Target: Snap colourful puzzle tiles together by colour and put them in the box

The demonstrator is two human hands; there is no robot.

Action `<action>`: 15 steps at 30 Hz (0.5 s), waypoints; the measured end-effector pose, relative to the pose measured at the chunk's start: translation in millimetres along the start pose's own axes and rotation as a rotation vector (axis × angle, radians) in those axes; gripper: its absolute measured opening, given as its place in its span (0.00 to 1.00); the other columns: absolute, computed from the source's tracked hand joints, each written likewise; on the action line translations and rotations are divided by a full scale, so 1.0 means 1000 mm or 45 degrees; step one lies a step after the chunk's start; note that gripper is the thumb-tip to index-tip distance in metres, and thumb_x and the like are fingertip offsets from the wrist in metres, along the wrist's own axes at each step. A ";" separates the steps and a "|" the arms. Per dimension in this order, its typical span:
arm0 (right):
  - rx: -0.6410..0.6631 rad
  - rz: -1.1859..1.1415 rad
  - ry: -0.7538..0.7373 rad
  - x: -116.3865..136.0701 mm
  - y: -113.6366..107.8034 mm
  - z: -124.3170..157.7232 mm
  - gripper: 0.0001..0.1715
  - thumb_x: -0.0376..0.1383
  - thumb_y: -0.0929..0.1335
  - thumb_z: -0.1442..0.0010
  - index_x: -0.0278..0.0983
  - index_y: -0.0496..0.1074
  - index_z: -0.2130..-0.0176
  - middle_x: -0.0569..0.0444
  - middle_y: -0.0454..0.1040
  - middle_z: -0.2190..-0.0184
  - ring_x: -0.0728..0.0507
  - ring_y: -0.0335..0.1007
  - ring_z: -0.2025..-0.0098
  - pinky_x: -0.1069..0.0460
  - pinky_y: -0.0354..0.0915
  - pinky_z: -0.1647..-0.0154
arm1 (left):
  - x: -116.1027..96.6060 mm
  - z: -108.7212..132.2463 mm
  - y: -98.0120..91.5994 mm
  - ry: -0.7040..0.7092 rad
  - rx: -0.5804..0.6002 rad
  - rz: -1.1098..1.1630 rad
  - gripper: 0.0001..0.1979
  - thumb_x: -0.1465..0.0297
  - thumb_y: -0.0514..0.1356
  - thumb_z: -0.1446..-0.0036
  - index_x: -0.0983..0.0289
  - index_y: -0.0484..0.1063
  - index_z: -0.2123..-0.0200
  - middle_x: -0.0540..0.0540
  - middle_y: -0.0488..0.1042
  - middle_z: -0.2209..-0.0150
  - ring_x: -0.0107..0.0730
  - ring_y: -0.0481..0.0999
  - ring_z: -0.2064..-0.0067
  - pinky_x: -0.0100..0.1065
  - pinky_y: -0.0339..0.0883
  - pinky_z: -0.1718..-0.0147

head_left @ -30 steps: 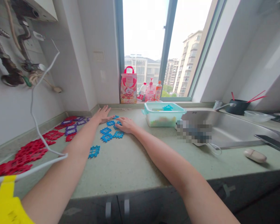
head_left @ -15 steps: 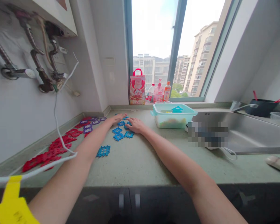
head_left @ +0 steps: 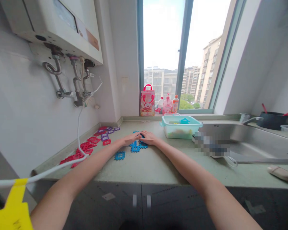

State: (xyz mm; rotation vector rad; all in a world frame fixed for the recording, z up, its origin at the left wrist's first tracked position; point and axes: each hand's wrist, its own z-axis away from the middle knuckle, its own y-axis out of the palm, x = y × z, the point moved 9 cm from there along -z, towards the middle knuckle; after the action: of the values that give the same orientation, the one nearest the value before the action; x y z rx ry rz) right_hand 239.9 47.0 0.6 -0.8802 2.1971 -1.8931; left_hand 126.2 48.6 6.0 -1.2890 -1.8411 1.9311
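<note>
My left hand (head_left: pixel 132 139) and my right hand (head_left: pixel 148 137) meet fingertip to fingertip over a group of blue lattice building pieces on the counter. Both hands have their fingers stretched out, low over the pieces; the fingers partly hide what lies beneath them. One blue lattice piece (head_left: pixel 135 149) shows just in front of the hands. Closer to me, a separate blue piece (head_left: pixel 120 156) lies beside my left forearm. Further left are overlapping red lattice pieces (head_left: pixel 86 147), with purple lattice pieces (head_left: pixel 104 136) behind them.
A mint-green plastic tub (head_left: pixel 180 131) holding more pieces stands right of my hands, near the sink (head_left: pixel 251 140). A white cable (head_left: pixel 78 135) hangs across the left side, over the red pieces. A blurred-out object (head_left: pixel 211 147) lies at the sink's edge.
My hands have come together until the fingertips meet, over the blue pieces. Those pieces now sit more closely grouped. The view has tilted up and turned left.
</note>
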 end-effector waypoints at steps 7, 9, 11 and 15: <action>-0.065 0.024 -0.014 -0.014 -0.007 0.054 0.40 0.57 0.60 0.27 0.36 0.64 0.29 0.40 0.59 0.27 0.33 0.53 0.25 0.38 0.52 0.25 | -0.018 0.011 0.018 0.036 0.089 -0.108 0.54 0.32 0.43 0.37 0.66 0.52 0.24 0.67 0.48 0.23 0.52 0.48 0.23 0.48 0.41 0.26; -0.062 -0.006 -0.034 -0.017 -0.012 0.061 0.40 0.58 0.61 0.28 0.37 0.67 0.30 0.40 0.61 0.28 0.32 0.56 0.26 0.38 0.53 0.26 | -0.029 0.006 0.022 0.074 0.074 -0.096 0.53 0.33 0.43 0.37 0.66 0.52 0.24 0.66 0.51 0.24 0.52 0.50 0.23 0.48 0.43 0.26; -0.038 -0.048 -0.079 -0.018 -0.019 0.065 0.40 0.59 0.62 0.29 0.37 0.70 0.32 0.40 0.65 0.30 0.31 0.62 0.29 0.39 0.57 0.27 | -0.041 0.001 0.026 0.119 0.056 -0.065 0.52 0.33 0.44 0.37 0.65 0.54 0.24 0.66 0.54 0.25 0.52 0.54 0.24 0.47 0.46 0.27; -0.024 -0.062 -0.176 -0.020 -0.034 0.070 0.35 0.56 0.63 0.29 0.36 0.76 0.38 0.39 0.74 0.37 0.32 0.72 0.38 0.40 0.65 0.34 | -0.060 -0.003 0.021 0.199 -0.058 0.068 0.49 0.33 0.41 0.36 0.61 0.62 0.28 0.64 0.64 0.29 0.51 0.63 0.28 0.46 0.54 0.29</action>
State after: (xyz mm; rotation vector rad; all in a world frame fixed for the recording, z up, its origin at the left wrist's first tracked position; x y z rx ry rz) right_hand 299.4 -5.8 11.9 -1.0431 2.1348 -1.7763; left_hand 173.9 6.7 14.8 -1.4722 -1.8009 1.7675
